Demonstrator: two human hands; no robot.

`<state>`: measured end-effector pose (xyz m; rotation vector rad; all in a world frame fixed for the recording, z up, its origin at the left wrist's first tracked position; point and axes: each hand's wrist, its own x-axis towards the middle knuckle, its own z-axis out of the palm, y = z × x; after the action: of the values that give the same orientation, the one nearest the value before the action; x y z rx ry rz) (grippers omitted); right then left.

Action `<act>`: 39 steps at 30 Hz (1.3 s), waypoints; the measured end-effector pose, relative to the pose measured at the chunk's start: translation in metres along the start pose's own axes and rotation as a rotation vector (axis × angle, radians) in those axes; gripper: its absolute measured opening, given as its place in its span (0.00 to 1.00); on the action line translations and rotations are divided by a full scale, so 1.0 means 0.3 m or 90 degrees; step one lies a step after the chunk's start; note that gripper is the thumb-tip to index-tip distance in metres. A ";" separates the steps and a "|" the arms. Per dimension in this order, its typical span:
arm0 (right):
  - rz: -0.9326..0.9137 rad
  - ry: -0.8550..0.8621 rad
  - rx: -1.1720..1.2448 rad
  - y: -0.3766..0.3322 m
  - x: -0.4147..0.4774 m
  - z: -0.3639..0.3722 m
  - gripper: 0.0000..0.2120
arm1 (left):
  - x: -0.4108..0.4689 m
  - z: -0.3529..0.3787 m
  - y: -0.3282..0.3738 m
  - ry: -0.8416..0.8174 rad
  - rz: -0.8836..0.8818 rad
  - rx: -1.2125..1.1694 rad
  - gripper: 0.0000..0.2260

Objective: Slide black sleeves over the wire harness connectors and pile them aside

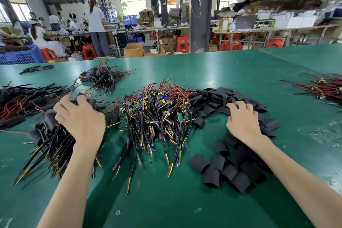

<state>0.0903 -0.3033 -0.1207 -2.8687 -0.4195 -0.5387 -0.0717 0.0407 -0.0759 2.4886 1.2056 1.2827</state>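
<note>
The unsleeved wire harnesses (pixel 157 113) lie in a big tangle at the centre of the green counter (pixel 166 200), their small boards bare. The loose black sleeves (pixel 227 172) spread from three o'clock down to five. At eight o'clock sits the sleeved pile (pixel 50 135), and the left hand (pixel 79 118) lies palm-down on it, fingers bent over its far side. Whether its grip has closed on anything I cannot tell. The right hand (pixel 242 122) rests on the sleeves with a released grip, fingers relaxed. A second sleeved heap (pixel 103 77) at eleven o'clock suggests a good share is done, yet the central tangle is large, so I judge much remains.
</note>
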 end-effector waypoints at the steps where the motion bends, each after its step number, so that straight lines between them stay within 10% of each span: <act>1: -0.046 -0.010 0.021 -0.001 0.006 0.000 0.22 | -0.009 -0.001 0.022 0.018 0.030 -0.011 0.17; 5: -0.336 -0.086 0.075 -0.061 -0.001 0.015 0.26 | -0.081 0.027 0.184 -0.067 0.190 -0.137 0.14; 10: -0.368 -0.181 0.123 -0.087 -0.016 0.056 0.21 | -0.213 0.111 0.392 -0.239 0.324 -0.148 0.09; 16: -0.395 -0.145 0.037 -0.069 -0.012 0.050 0.19 | -0.267 0.175 0.509 -0.287 0.328 0.048 0.18; 22: -0.478 -0.150 0.072 -0.077 -0.016 0.033 0.17 | -0.228 0.138 0.522 -0.395 0.140 -0.193 0.10; 33: -0.382 -0.144 0.173 -0.089 -0.037 0.037 0.13 | -0.090 -0.011 0.535 -0.268 -0.090 -0.812 0.05; 39: -0.347 -0.153 0.211 -0.088 -0.032 0.028 0.13 | -0.053 -0.083 0.494 -0.147 0.209 -0.701 0.14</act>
<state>0.0763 -0.2788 -0.1283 -2.4852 -1.2223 -0.1692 -0.0054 -0.0777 -0.0096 1.8921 -0.0518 1.1760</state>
